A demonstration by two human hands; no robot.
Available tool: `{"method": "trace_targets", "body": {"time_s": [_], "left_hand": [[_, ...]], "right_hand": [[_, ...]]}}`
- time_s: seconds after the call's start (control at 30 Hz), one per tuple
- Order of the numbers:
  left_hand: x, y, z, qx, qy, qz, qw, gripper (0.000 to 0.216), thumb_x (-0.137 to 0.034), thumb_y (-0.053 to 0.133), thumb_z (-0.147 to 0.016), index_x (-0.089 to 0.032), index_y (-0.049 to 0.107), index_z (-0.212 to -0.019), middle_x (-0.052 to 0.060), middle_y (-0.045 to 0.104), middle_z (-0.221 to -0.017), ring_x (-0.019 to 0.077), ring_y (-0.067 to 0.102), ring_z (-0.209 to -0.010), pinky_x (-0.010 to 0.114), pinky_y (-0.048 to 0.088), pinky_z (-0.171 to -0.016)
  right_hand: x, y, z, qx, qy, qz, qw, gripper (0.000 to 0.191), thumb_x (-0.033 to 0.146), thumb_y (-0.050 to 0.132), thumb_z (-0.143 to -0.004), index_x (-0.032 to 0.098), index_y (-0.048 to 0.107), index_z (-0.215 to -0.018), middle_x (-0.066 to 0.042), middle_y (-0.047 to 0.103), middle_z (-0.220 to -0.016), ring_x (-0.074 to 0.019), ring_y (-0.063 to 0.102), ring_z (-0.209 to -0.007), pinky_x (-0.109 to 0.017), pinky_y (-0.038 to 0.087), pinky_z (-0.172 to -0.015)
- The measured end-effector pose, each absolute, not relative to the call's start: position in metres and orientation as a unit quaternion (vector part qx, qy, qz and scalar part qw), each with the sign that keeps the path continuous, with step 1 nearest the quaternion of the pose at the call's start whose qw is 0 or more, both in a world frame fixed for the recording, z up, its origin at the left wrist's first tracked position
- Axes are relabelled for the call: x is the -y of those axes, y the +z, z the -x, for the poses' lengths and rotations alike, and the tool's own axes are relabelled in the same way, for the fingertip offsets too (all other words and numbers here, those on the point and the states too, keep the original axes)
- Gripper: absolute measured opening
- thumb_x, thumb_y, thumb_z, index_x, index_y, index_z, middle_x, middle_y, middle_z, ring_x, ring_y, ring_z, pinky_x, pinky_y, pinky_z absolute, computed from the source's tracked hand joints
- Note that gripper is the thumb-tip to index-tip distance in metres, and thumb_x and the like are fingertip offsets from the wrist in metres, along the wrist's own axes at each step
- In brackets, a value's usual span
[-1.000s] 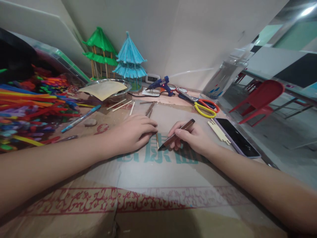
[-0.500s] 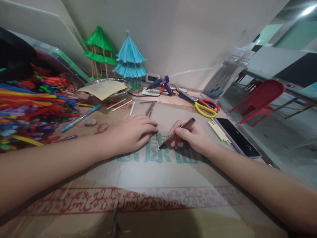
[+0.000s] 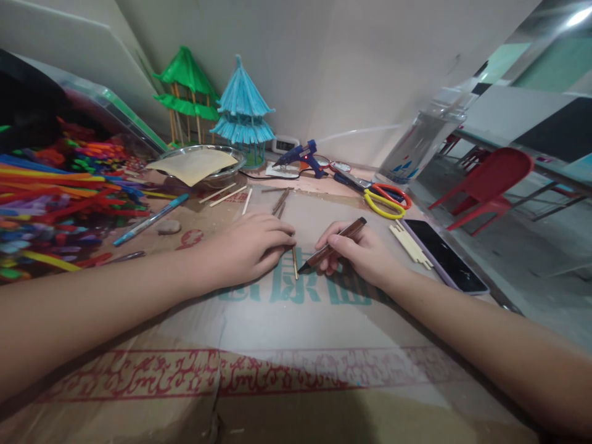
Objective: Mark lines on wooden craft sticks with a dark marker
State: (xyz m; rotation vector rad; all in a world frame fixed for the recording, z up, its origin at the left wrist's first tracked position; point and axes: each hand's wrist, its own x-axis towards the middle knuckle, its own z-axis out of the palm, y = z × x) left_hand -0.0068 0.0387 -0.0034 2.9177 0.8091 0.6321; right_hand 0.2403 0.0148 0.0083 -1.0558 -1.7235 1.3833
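1. Brown marker tip, compared with a second ago, has shifted slightly farther from the person along the stick, which stays nearly put.
2. Stick lies on the printed sheet, between both hands, its long axis running roughly away from the person.
3. Left hand, nearer, holds the stick's far part with fingers drawn together.
4. Right hand, right of the stick, grips the marker; its tip slants toward the stick's near end, contact unclear.
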Motion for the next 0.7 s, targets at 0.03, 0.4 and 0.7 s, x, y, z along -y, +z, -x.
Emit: {"method": "trace_targets", "body": {"time_s": [0.03, 0.4, 0.7], "left_hand": [[-0.0385, -0.0032, 0.0068, -0.261, 0.203, -0.943, 0.024, 0.029, -0.021, 0.046, -0.096, -0.018, 0.07, -0.113, 0.008, 0.068, -0.124, 0.0252, 0.061, -0.115, 0.044, 0.045, -0.1], [-0.0377, -0.0022, 0.0075, -0.267, 0.201, -0.942, 0.028, 0.028, -0.02, 0.047, -0.095, -0.019, 0.07, -0.112, 0.008, 0.068, -0.124, 0.0251, 0.061, -0.115, 0.044, 0.045, -0.1], [-0.0385, -0.0028, 0.0072, -0.266, 0.2, -0.943, 0.027, 0.029, -0.021, 0.047, -0.096, -0.019, 0.07, -0.114, 0.008, 0.067, -0.126, 0.0261, 0.06, -0.116, 0.046, 0.045, -0.101]], "right_hand": [[-0.0144, 0.0089, -0.2401, 0.663, 0.533, 0.405, 0.336, 0.026, 0.04, 0.058, -0.092, 0.016, 0.064, -0.084, -0.004, 0.072, -0.063, -0.0124, 0.064, -0.052, -0.022, 0.047, -0.049], [-0.0127, 0.0121, -0.2379, 0.662, 0.543, 0.397, 0.331, 0.029, 0.043, 0.061, -0.09, 0.016, 0.065, -0.083, -0.005, 0.072, -0.063, -0.0127, 0.063, -0.051, -0.023, 0.047, -0.049], [-0.0125, 0.0115, -0.2381, 0.67, 0.54, 0.391, 0.328, 0.031, 0.045, 0.061, -0.09, 0.015, 0.065, -0.084, -0.006, 0.073, -0.064, -0.0128, 0.063, -0.052, -0.024, 0.049, -0.05]]}}
